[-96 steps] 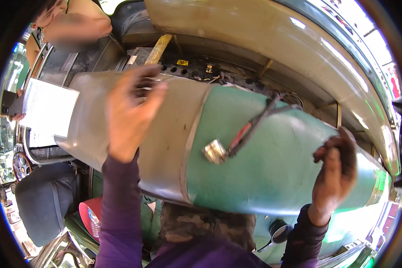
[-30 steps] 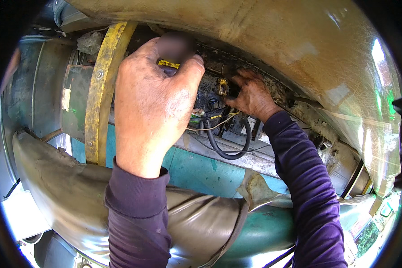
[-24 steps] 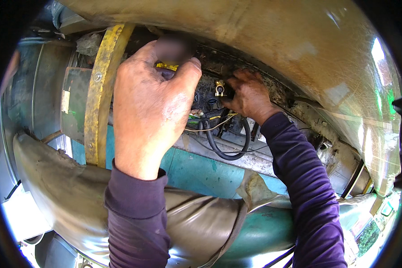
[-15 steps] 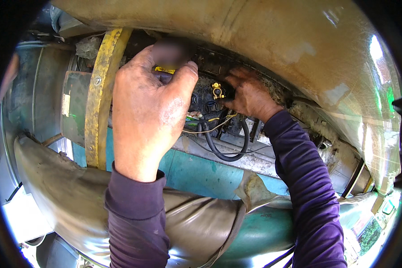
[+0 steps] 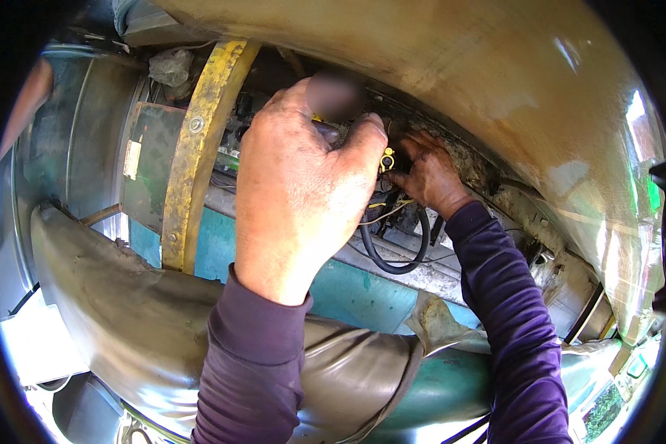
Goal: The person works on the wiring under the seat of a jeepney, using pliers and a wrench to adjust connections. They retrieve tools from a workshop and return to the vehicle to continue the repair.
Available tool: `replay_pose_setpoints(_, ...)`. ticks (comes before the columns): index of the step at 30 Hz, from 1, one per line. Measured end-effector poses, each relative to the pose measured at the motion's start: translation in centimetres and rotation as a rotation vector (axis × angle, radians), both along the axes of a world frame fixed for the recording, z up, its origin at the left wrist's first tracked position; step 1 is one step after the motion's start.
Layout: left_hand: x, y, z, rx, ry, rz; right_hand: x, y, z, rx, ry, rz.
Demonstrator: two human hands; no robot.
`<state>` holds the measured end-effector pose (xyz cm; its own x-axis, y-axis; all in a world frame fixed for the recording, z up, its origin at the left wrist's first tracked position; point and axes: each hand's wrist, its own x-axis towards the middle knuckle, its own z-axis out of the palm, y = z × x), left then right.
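My left hand (image 5: 303, 185) is closed, thumb bent against the fingers, around something dark with a bit of yellow. A blurred patch over the fingertips hides what it is. Just right of it sits a brass-yellow battery terminal clamp (image 5: 387, 160), partly covered by my left thumb. My right hand (image 5: 433, 172) curls its fingers around the dark right end of that clamp; its fingertips are partly in shadow. Below the hands, a thick black cable (image 5: 392, 269) loops down, with a thin pale wire (image 5: 381, 217) crossing near it.
A yellow metal bar (image 5: 200, 140) stands left of my left hand. Overhead hangs a large brown padded panel (image 5: 451, 66). Folded brown upholstery (image 5: 133, 296) lies in front, above a teal strip (image 5: 362, 288). Part of a person's arm (image 5: 33, 107) shows at the far left.
The whole scene has shifted right in the view. My left hand has moved further right, closer to the clamp and my right hand. The right hand stays at the clamp.
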<state>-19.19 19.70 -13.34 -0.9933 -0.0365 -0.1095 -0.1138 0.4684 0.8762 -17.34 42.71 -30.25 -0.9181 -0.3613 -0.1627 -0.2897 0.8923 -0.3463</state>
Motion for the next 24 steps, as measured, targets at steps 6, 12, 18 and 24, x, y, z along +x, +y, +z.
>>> replay_pose_setpoints(6, 0.1, 0.2, -0.1, 0.082, -0.008, 0.001, 0.1, -0.2, -0.1, -0.029, 0.014, -0.016)
replay_pose_setpoints(12, 0.2, 0.6, -0.2, 0.144, -0.007, 0.049, -0.1, -0.5, 0.3, -0.012, -0.016, -0.043)
replay_pose_setpoints(18, 0.1, 0.6, 0.1, 0.109, -0.003, 0.038, -1.0, 0.4, 0.8, -0.039, -0.106, 0.057)
replay_pose_setpoints(24, 0.3, 0.7, 0.2, 0.117, -0.016, 0.027, 0.2, -0.1, 0.1, -0.126, 0.056, 0.016)
